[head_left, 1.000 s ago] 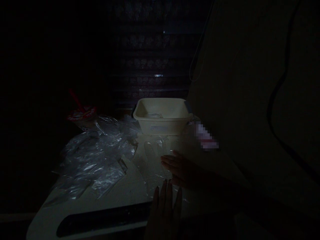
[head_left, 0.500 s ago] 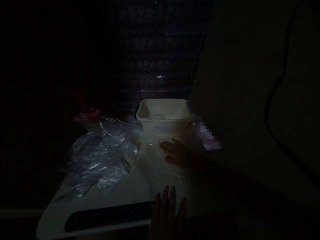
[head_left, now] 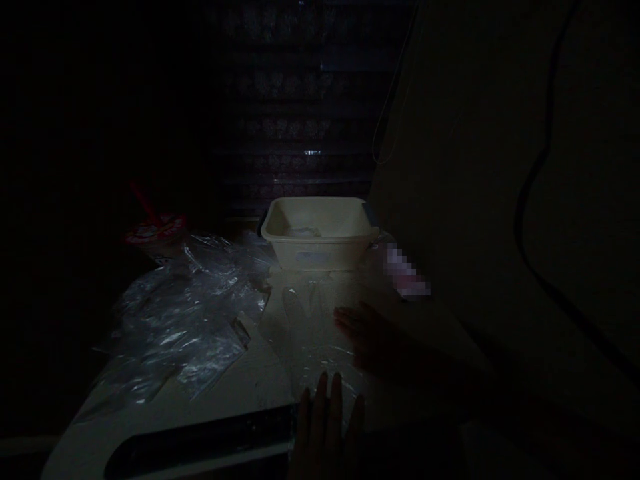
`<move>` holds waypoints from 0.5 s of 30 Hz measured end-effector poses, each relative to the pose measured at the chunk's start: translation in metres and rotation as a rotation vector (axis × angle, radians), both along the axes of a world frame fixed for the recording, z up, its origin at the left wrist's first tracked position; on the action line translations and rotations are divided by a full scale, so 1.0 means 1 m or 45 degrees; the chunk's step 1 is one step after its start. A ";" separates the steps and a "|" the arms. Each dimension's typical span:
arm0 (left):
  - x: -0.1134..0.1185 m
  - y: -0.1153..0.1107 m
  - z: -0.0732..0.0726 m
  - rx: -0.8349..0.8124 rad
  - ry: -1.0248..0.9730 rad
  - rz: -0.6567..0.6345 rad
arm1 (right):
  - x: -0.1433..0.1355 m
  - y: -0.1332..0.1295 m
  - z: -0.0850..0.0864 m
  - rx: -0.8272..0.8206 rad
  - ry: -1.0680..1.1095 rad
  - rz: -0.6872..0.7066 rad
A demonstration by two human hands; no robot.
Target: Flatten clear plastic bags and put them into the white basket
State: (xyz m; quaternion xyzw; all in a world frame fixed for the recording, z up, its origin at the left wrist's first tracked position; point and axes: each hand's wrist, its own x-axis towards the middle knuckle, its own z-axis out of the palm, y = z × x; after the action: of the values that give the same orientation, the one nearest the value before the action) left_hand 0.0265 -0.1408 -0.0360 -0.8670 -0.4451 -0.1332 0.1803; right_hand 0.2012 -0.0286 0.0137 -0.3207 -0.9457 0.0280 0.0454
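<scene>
A clear plastic glove (head_left: pixel 313 327) lies flat on the white table (head_left: pixel 250 393), its fingers pointing away from me. My left hand (head_left: pixel 327 420) rests with fingers spread at the glove's near end, by the table's front edge. To the right of the glove, my right hand (head_left: pixel 363 330) is in deep shadow, fingers stretched toward the left and holding nothing that I can see. A heap of crumpled clear plastic (head_left: pixel 185 320) covers the table's left side. Behind the glove stands a cream-coloured tub (head_left: pixel 320 253) with something pale and clear inside.
A cup (head_left: pixel 160 237) with a red lid and red straw stands at the back left. A pinkish, blurred-out item (head_left: pixel 405 273) lies right of the tub. The table has a long dark slot (head_left: pixel 200 437) along its front edge. A dark cord hangs at the right.
My right hand has drawn back from the glove's fingers, toward me and to the right. My left hand stays near the glove's near end. The view has shifted slightly.
</scene>
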 end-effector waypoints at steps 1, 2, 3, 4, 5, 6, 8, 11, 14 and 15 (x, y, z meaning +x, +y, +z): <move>0.000 0.000 0.001 -0.005 0.000 0.000 | 0.002 -0.001 -0.002 -0.008 -0.019 0.001; 0.000 0.000 0.002 -0.006 -0.001 0.002 | 0.003 0.000 -0.005 -0.007 -0.030 -0.005; 0.000 0.000 0.002 -0.003 -0.002 0.003 | 0.003 0.003 -0.007 0.002 -0.034 -0.015; 0.000 -0.001 0.002 0.000 -0.002 0.002 | 0.004 0.008 -0.008 0.022 -0.025 -0.030; -0.001 -0.001 0.002 0.005 -0.003 -0.001 | 0.004 0.014 -0.009 0.046 -0.008 -0.048; -0.001 -0.001 0.001 0.011 -0.002 -0.002 | 0.005 0.020 -0.011 0.070 0.013 -0.066; -0.003 0.000 0.000 0.027 0.004 0.002 | 0.005 0.032 -0.012 0.109 0.054 -0.100; -0.005 0.001 -0.001 0.072 0.017 -0.041 | 0.006 0.046 -0.011 0.132 0.083 -0.133; -0.004 0.000 0.001 0.075 -0.013 -0.036 | 0.009 0.052 -0.007 0.149 0.102 -0.170; -0.003 0.000 0.002 0.065 -0.024 -0.020 | 0.010 0.050 -0.006 0.156 0.108 -0.186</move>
State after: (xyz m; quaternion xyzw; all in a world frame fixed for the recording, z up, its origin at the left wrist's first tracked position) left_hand 0.0232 -0.1411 -0.0341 -0.8643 -0.4364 -0.1541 0.1969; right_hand 0.2110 0.0216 0.0079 -0.3839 -0.9169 -0.0198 0.1071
